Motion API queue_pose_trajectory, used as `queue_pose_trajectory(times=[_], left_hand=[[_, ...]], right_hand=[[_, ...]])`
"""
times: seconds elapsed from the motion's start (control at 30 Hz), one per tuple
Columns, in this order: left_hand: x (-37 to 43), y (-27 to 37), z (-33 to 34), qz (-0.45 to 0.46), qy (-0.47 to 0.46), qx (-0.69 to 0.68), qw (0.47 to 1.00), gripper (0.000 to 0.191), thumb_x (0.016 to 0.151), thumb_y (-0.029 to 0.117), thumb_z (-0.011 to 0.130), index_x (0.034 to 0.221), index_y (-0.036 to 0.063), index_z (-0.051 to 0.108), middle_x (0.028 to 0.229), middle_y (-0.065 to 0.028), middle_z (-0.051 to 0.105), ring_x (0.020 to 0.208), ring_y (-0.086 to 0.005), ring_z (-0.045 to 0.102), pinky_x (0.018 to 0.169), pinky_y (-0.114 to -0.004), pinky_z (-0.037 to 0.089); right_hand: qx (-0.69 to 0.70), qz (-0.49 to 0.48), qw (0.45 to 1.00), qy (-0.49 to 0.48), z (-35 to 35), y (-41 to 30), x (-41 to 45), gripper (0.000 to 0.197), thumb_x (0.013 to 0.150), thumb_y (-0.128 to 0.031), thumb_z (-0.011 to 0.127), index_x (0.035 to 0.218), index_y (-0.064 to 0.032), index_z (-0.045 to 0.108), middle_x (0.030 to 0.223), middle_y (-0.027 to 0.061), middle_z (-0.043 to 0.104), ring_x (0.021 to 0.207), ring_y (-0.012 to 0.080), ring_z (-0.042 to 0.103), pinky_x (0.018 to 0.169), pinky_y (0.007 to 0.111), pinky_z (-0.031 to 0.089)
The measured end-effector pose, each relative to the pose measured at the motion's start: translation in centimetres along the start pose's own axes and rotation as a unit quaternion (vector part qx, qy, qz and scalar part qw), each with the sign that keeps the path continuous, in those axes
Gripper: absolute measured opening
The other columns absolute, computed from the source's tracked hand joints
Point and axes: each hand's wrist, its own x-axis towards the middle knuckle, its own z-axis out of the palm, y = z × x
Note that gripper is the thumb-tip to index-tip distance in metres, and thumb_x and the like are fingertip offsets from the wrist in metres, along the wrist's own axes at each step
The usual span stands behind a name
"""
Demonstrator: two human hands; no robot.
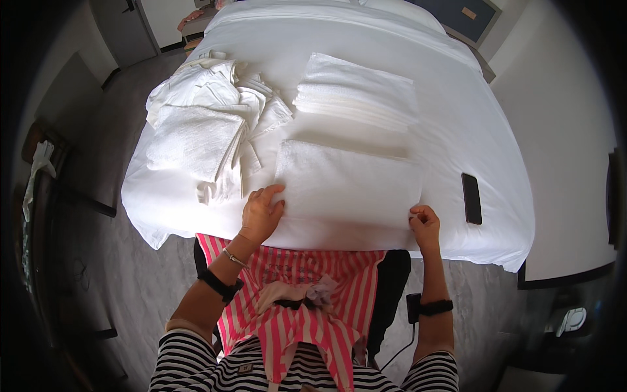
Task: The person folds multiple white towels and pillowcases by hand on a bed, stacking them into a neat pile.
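Note:
A white folded cloth, likely a towel (348, 179), lies spread flat near the front edge of the bed. At its left edge my left hand (260, 213) pinches the fabric between thumb and fingers. My right hand (426, 228) grips the near right corner in the same way. Beyond it rests a stack of folded white towels (357, 93). To the left is a loose heap of white cloths (201, 88), with several layered white towels (196, 139) on its near side.
A dark smartphone (471, 198) lies on the white bed sheet (450, 132), right of my right hand. A pink-striped apron (299, 274) covers my lap. White gloves or cloth (39, 166) hang over furniture at the far left. A cable (401, 348) runs from my right forearm.

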Motion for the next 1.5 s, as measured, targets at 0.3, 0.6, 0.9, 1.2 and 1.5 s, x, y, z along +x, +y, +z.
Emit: queue_pose_trajectory(times=[0.3,0.6,0.9,1.2,1.5], left_hand=[[2.2,4.3,0.4,0.144,0.074,0.049,0.986,0.034,0.068,-0.004,0.058,0.101,0.0011,0.057,0.103,-0.0153,0.052,0.095,-0.0335,0.049,0.085,-0.04,0.041],[4.8,3.8,5.7,0.141,-0.117,0.221,0.958,0.059,0.082,0.035,0.057,0.133,0.013,0.037,0.14,-0.0113,0.03,0.13,-0.0358,0.024,0.104,-0.054,0.016],[6.3,3.2,4.4,0.036,-0.146,0.273,0.95,0.07,0.082,0.05,0.053,0.139,0.0168,0.029,0.146,-0.0116,0.021,0.135,-0.0327,0.015,0.102,-0.059,0.017],[6.3,0.1,1.1,0.089,-0.088,0.089,0.988,0.052,0.079,0.023,0.063,0.125,0.0081,0.044,0.133,-0.0147,0.039,0.125,-0.0297,0.034,0.099,-0.043,0.034],[4.4,-8.9,-9.5,-0.139,0.082,0.292,0.943,0.052,0.063,0.012,0.073,0.11,0.0108,0.053,0.107,-0.0114,0.051,0.101,-0.0294,0.048,0.086,-0.04,0.04]], right_hand=[[-0.26,-0.3,0.913,0.094,4.5,-7.7,-1.2,0.035,0.067,0.0,0.057,0.101,-0.0014,0.058,0.111,0.0193,0.051,0.102,0.0364,0.047,0.086,0.043,0.042],[-0.348,-0.354,0.866,-0.063,13.6,-6.5,0.2,0.049,0.08,-0.026,0.056,0.125,-0.0091,0.048,0.133,0.0165,0.041,0.126,0.0334,0.033,0.105,0.047,0.021],[-0.487,-0.153,0.86,-0.021,6.7,-4.3,5.5,0.065,0.084,-0.049,0.05,0.136,-0.014,0.035,0.143,0.0165,0.025,0.133,0.0335,0.018,0.106,0.048,0.016],[-0.2,-0.06,0.977,0.034,0.1,2.2,4.3,0.039,0.087,-0.031,0.048,0.108,0.0009,0.057,0.096,0.0213,0.062,0.091,0.0345,0.058,0.08,0.036,0.044],[0.11,-0.015,0.981,0.157,-4.5,1.8,-0.6,0.018,0.09,-0.014,0.05,0.104,-0.0033,0.055,0.081,0.0024,0.057,0.068,0.0077,0.052,0.061,0.02,0.041]])
